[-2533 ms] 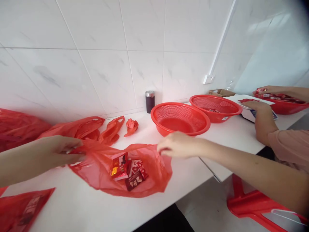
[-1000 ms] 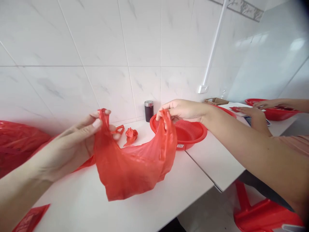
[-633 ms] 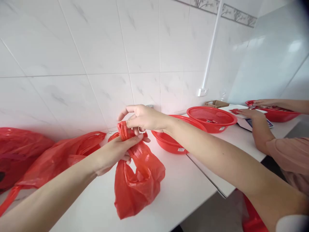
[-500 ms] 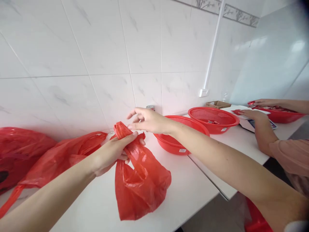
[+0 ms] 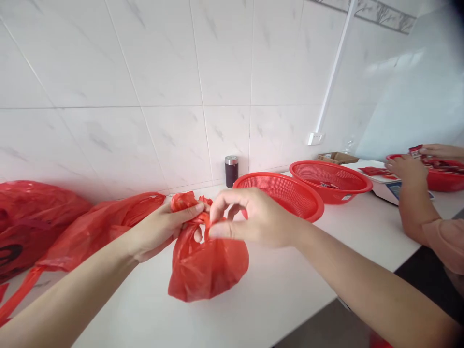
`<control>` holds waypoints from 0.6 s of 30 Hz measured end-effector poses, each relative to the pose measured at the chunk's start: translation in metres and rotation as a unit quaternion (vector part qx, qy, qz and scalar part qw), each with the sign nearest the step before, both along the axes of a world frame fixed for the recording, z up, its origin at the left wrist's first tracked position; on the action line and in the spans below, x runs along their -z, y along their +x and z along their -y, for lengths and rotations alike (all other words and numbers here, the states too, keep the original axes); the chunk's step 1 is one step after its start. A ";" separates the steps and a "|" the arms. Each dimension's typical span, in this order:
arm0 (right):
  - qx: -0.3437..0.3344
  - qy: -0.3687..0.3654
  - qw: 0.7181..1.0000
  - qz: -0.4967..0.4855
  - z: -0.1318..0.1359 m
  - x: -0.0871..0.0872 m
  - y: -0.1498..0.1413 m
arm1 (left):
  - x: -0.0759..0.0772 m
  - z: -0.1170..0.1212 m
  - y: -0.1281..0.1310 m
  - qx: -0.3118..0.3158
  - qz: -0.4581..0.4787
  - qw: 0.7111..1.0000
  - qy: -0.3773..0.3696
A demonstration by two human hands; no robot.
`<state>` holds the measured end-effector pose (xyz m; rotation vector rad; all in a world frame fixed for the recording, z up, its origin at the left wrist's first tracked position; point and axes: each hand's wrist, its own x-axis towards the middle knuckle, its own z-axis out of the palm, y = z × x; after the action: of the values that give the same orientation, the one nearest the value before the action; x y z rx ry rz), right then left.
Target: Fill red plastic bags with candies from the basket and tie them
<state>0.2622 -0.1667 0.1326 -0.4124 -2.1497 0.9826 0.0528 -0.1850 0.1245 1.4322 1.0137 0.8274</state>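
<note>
"Over the counter [image 5: 145,309], head view: what is on your list?"

"Item one: red bag [image 5: 210,270], plastic, body hanging beneath its gathered top. Whether its base touches the counter, I cannot tell."

"And my hands?"

"Item two: left hand [image 5: 159,232], clamped on the bag's bunched neck. Item three: right hand [image 5: 257,217], close beside it, fingers curled at the strap; pinching or merely touching, I cannot tell."

"Why by the neck?"

"My judgement: gathered there, the mouth is narrowed and the weight sits low, while my other fingers can reach the loose plastic."

"Surroundings?"

"Left side: two larger red bags [image 5: 36,217] [image 5: 105,227], side by side near the wall. Behind: one dark bottle [image 5: 232,174], upright. Right side: near basket [image 5: 297,193], then far basket [image 5: 326,169] with a few packets. Set back towards the wall, I judge, to be within reach without crowding the hands."

"Anyone else?"

"One co-worker [image 5: 447,241], by a scale [image 5: 386,191], holding a small packet [image 5: 415,151]."
</note>
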 end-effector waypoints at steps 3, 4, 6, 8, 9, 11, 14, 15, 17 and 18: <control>-0.014 0.001 1.000 -0.025 0.002 0.011 -0.003 | -0.001 0.000 -0.002 0.030 -0.102 0.993 0.056; -0.006 -0.020 0.999 -0.033 -0.001 0.018 -0.005 | 0.000 0.000 -0.001 0.023 -0.148 0.986 0.070; 0.016 -0.084 0.996 -0.023 -0.011 0.034 -0.011 | 0.006 0.000 0.003 -0.018 -0.232 0.967 0.099; 0.038 -0.140 0.989 -0.005 -0.022 0.051 -0.017 | 0.015 0.000 0.007 -0.081 -0.314 0.931 0.169; 0.041 -0.162 0.986 -0.005 -0.026 0.058 -0.020 | 0.021 0.000 0.009 -0.109 -0.349 0.903 0.225; 0.015 -0.203 0.979 -0.020 -0.030 0.067 -0.023 | 0.031 -0.001 0.012 -0.140 -0.402 0.839 0.339; -0.046 -0.262 0.964 -0.030 -0.032 0.071 -0.022 | 0.041 -0.002 0.013 -0.136 -0.423 0.781 0.439; -0.049 -0.275 0.960 -0.025 -0.032 0.072 -0.020 | 0.042 -0.002 0.012 -0.138 -0.425 0.775 0.447; -0.033 -0.278 0.960 -0.012 -0.032 0.073 -0.016 | 0.044 -0.003 0.009 -0.141 -0.422 0.780 0.441; -0.016 -0.263 0.965 -0.010 -0.032 0.074 -0.014 | 0.045 -0.004 0.006 -0.138 -0.418 0.789 0.429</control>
<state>0.2485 -0.1352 0.0590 -0.6157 -1.8599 1.5720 0.0592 -0.1814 0.0793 2.6209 1.6448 0.9249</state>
